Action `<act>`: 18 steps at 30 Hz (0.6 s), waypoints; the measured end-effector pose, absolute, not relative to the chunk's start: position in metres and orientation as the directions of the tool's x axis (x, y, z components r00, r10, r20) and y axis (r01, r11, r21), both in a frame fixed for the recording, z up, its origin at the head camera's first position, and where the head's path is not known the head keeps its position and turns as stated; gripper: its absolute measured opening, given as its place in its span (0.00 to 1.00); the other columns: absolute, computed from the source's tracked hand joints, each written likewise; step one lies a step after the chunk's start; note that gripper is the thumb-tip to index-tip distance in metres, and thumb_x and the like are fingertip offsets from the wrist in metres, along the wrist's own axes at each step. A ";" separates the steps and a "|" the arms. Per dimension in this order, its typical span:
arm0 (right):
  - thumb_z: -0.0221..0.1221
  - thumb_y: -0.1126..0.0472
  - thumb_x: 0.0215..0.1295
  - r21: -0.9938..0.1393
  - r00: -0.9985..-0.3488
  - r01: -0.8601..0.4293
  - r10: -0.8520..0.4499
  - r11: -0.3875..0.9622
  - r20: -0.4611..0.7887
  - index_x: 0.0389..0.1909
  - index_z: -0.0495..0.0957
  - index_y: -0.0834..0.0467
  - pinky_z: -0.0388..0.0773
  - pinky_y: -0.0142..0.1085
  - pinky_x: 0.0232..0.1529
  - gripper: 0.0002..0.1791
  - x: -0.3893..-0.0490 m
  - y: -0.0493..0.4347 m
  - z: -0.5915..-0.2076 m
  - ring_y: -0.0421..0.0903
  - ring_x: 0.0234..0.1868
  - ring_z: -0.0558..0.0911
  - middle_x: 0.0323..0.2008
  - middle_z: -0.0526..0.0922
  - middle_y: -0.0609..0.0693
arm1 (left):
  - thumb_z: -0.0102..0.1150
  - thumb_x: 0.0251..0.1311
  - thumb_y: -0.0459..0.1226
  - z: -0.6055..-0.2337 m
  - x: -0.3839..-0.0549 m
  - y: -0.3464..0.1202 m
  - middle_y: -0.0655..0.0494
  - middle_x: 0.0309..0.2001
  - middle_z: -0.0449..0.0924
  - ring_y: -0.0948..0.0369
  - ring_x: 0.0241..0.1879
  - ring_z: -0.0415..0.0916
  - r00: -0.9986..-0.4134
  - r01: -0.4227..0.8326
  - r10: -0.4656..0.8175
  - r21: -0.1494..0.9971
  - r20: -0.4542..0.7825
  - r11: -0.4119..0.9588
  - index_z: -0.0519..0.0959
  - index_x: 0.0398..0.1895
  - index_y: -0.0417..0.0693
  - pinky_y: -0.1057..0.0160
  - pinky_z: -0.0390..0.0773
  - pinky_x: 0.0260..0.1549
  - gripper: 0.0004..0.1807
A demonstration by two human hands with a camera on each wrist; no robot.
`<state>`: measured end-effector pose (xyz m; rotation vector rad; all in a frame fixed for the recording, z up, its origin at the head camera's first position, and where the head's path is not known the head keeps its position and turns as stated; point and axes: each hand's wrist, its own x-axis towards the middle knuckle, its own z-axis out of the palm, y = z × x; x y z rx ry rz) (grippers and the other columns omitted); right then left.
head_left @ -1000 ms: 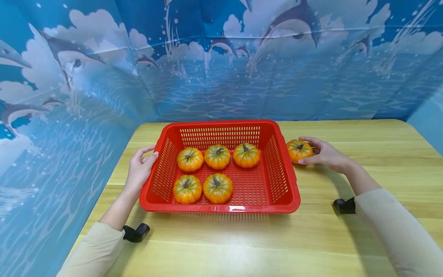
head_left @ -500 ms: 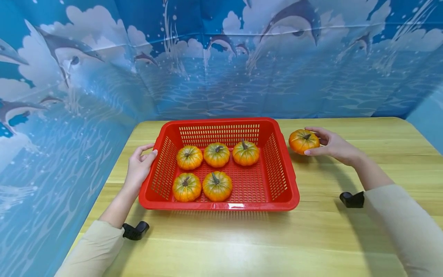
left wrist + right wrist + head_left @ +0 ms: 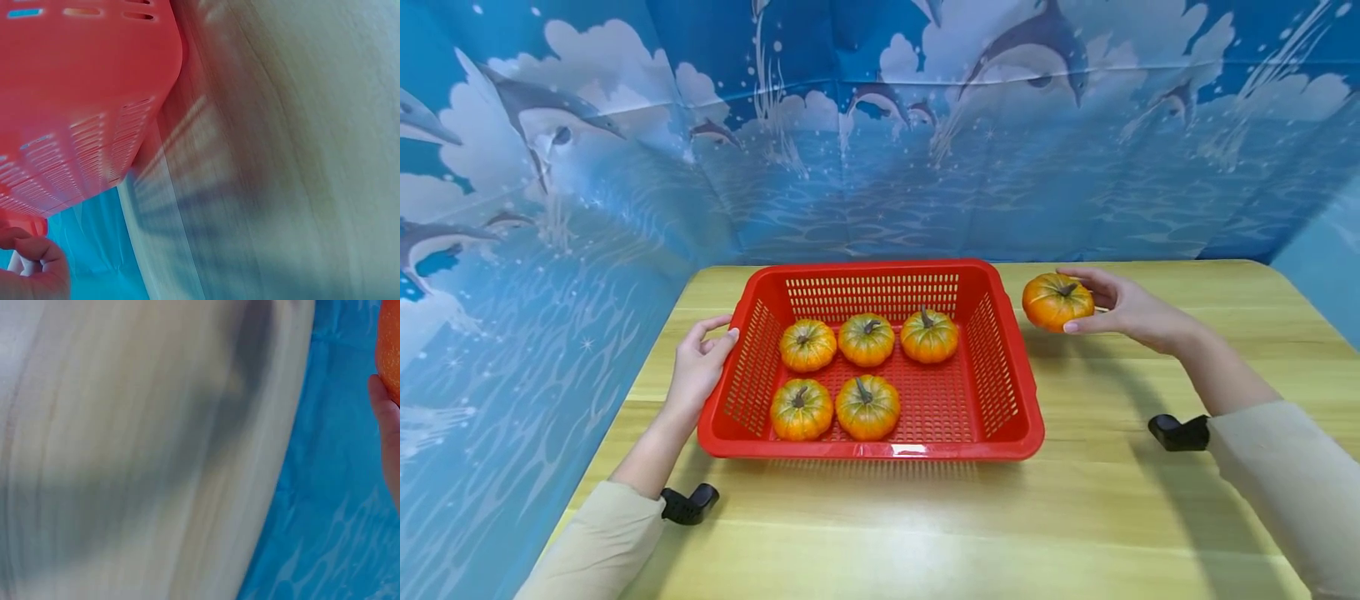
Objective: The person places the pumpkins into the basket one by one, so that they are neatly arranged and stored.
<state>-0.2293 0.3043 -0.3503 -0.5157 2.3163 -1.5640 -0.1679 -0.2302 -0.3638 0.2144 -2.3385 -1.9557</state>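
My right hand [image 3: 1131,312] pinches a small orange pumpkin [image 3: 1051,302] between thumb and fingers, above the table to the right of the basket. Part of that pumpkin [image 3: 390,353] and one fingertip show at the right edge of the right wrist view. On the other side, my left hand [image 3: 700,362] grips the left rim of a red plastic basket [image 3: 876,450], thumb on top. Inside the basket sit several pumpkins in two rows: a back pumpkin [image 3: 928,336] at the right, and a front pumpkin [image 3: 867,407] near the middle. The left wrist view shows the basket's slotted outer wall [image 3: 81,75].
The basket stands on a light wood table [image 3: 880,533]. Behind and to the left hangs a blue curtain [image 3: 880,183] printed with dolphins and waves. Each wrist carries a black camera mount, such as the right mount [image 3: 1180,433].
My right hand has lifted the pumpkin from the table beside the basket, moving it up and slightly right. The left hand and the basket stay in place.
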 end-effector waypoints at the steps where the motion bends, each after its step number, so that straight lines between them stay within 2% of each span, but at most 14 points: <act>1: 0.60 0.72 0.58 -0.930 -0.889 -0.133 -0.456 0.343 -0.041 0.71 0.50 0.57 0.78 0.31 0.44 0.42 -0.229 0.303 -0.347 0.36 0.52 0.71 0.61 0.60 0.50 | 0.51 0.66 0.43 -0.364 -0.167 -0.230 0.58 0.30 0.77 0.64 0.25 0.79 -0.986 -0.052 -0.163 0.983 -0.023 0.175 0.63 0.63 0.44 0.65 0.81 0.27 0.25; 8: 0.60 0.71 0.58 -0.919 -0.866 -0.177 -0.500 0.352 -0.024 0.70 0.51 0.56 0.79 0.33 0.44 0.42 -0.224 0.291 -0.329 0.38 0.54 0.72 0.61 0.61 0.50 | 0.51 0.66 0.42 -0.364 -0.166 -0.229 0.59 0.28 0.77 0.65 0.24 0.79 -0.984 -0.047 -0.178 0.983 -0.016 0.176 0.64 0.62 0.43 0.66 0.81 0.26 0.24; 18: 0.59 0.74 0.56 -0.945 -0.749 -0.213 -0.663 0.248 -0.005 0.70 0.51 0.59 0.77 0.37 0.49 0.42 -0.220 0.259 -0.317 0.43 0.55 0.73 0.62 0.61 0.52 | 0.52 0.65 0.43 -0.363 -0.166 -0.229 0.59 0.29 0.78 0.65 0.25 0.79 -0.982 -0.062 -0.187 0.982 -0.028 0.181 0.64 0.63 0.45 0.66 0.81 0.26 0.25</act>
